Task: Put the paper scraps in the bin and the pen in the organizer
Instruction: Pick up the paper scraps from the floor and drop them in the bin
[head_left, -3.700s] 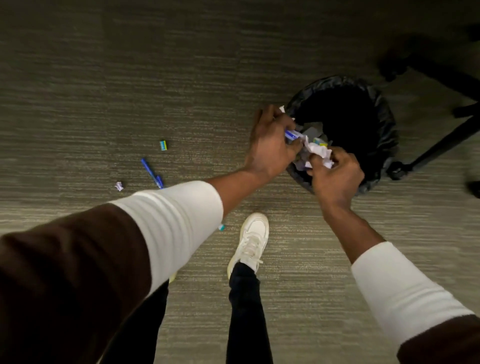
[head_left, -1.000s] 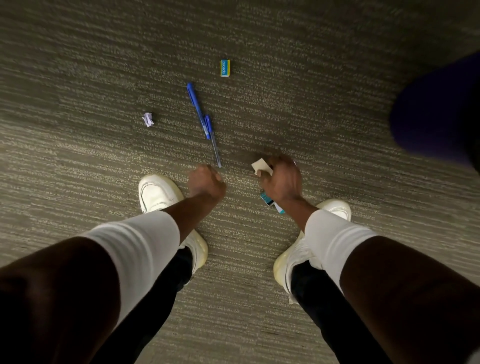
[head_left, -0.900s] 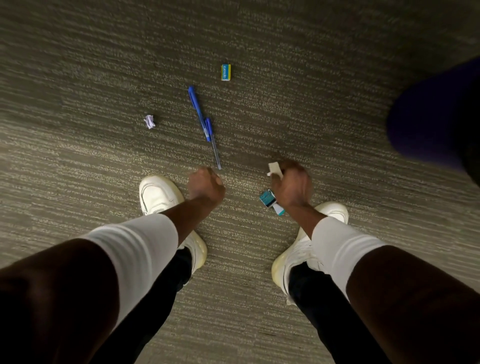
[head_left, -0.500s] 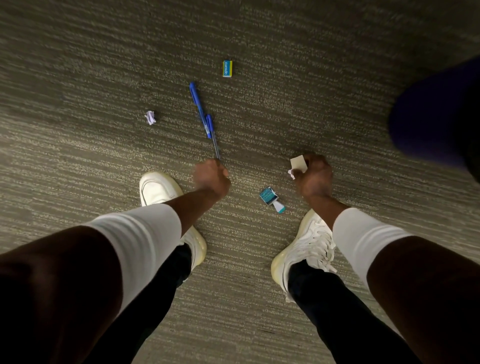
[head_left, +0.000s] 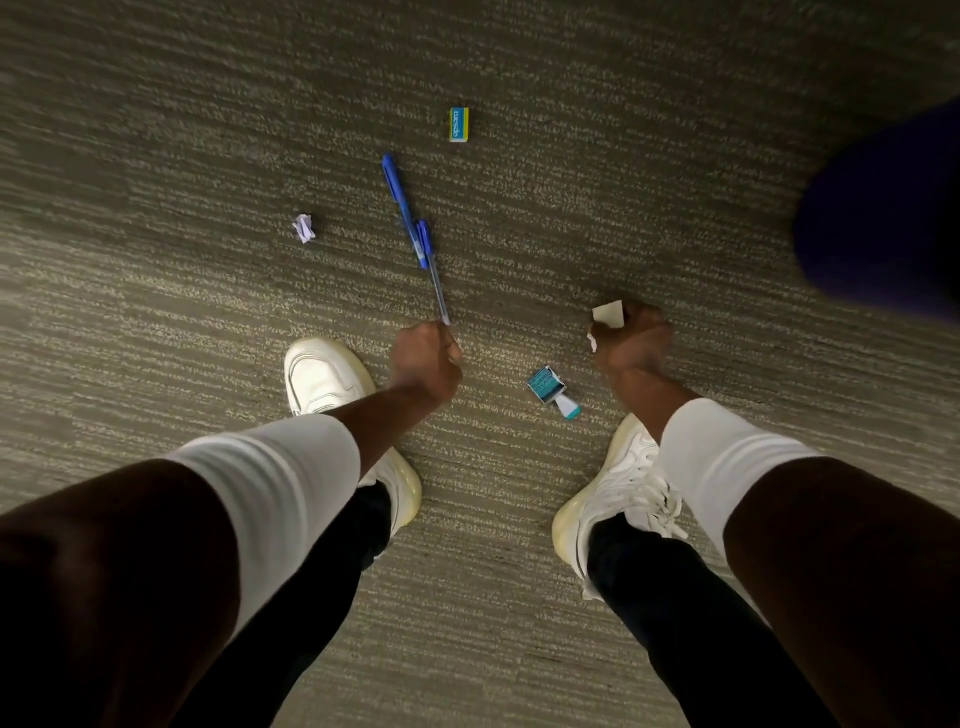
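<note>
Head cam, looking straight down at the carpet (head_left: 675, 156) between my shoes. My left hand (head_left: 427, 358) is curled into a loose fist right at the near tip of the blue pen (head_left: 413, 228). It looks like my fingers are touching that end, but I can't tell if I've actually got it pinched. My right hand (head_left: 631, 338) is closed around a pale paper scrap (head_left: 609, 313), which pokes out the top of my fist.

Still on the carpet: a small crumpled scrap (head_left: 304, 228) off to the left of the pen, a blue-and-yellow eraser (head_left: 459, 124) farther out, and a little teal box (head_left: 548, 387) by my right shoe. Bin and organizer aren't in view.

What worries me is that grabbing the pen by its skinny tip could let it swing or slip out. Also the scrap might drop, since it's half out of my fist.
</note>
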